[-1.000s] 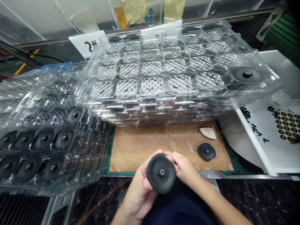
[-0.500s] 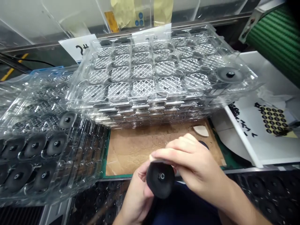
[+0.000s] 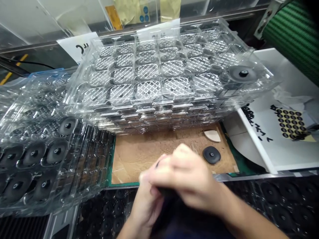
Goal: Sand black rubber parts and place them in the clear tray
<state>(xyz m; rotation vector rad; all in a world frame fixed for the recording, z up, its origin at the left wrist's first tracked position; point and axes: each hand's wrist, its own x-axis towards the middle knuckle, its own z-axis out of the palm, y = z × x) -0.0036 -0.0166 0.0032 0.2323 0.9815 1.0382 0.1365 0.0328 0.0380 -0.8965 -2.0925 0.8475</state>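
My left hand point(image 3: 146, 197) and my right hand point(image 3: 188, 174) are closed together above the front edge of the work surface. Between them is a black round disc with a small hub, now almost wholly covered by my fingers. The right hand lies over the top of it and is smeared by motion; the left grips from the left side. Another black disc point(image 3: 211, 155) with a small central hub lies on the brown cardboard point(image 3: 132, 162), just beyond my right hand. Near it rests a pale, leaf-shaped piece point(image 3: 212, 135).
A stack of clear blister trays point(image 3: 159, 109) stands ahead, with one disc point(image 3: 242, 73) in its top right pocket. More trays with black discs point(image 3: 33, 153) are at left. A white bin point(image 3: 264, 152) holding a sheet of round stickers point(image 3: 291, 123) is at right, below a green roller point(image 3: 294, 36).
My hands have turned the held disc, so its hub face no longer shows. My right hand has shifted left, uncovering the disc on the cardboard. The view has tilted slightly.
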